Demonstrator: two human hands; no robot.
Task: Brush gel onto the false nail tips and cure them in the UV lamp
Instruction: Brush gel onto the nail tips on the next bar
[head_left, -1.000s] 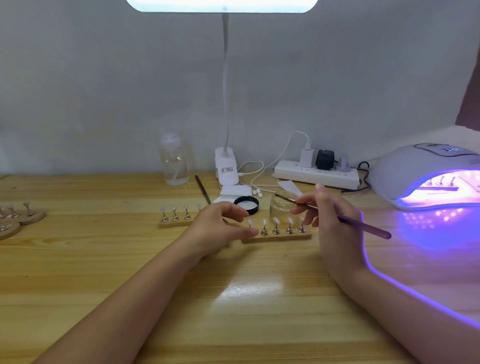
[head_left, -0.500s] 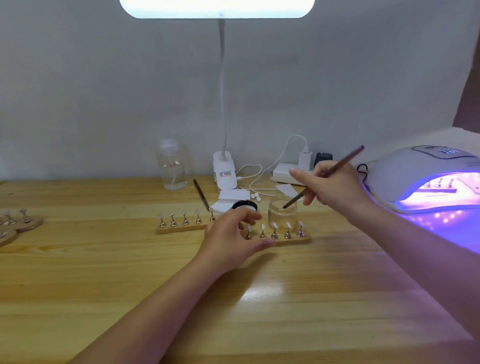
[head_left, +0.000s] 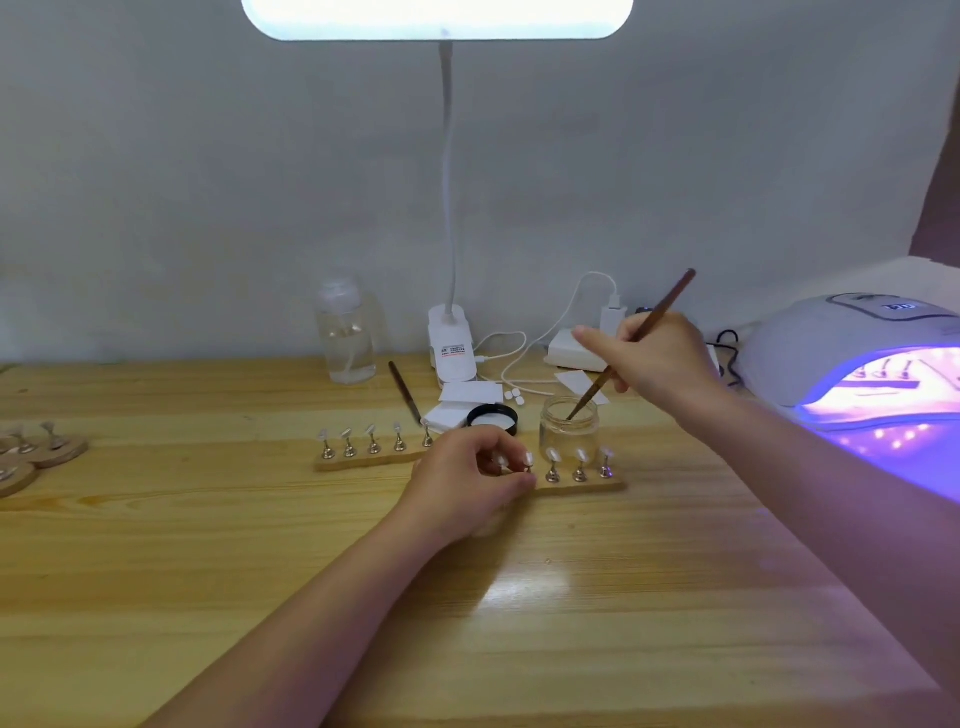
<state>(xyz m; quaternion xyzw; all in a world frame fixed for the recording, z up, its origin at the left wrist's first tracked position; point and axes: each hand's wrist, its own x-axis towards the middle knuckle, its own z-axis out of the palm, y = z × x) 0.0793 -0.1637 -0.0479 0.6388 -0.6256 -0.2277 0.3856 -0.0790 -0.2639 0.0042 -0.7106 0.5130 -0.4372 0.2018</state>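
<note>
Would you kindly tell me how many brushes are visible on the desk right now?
2. One brush is held in the right hand, its tip dipped into the glass jar. A second brush lies on the desk beside the lamp base. Others may be hidden.

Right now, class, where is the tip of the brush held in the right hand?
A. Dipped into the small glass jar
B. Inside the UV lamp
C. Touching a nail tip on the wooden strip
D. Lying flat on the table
A: the right hand holds the brush slanted downward, and its tip sits inside the open mouth of the small glass jar behind the wooden strip.
</note>
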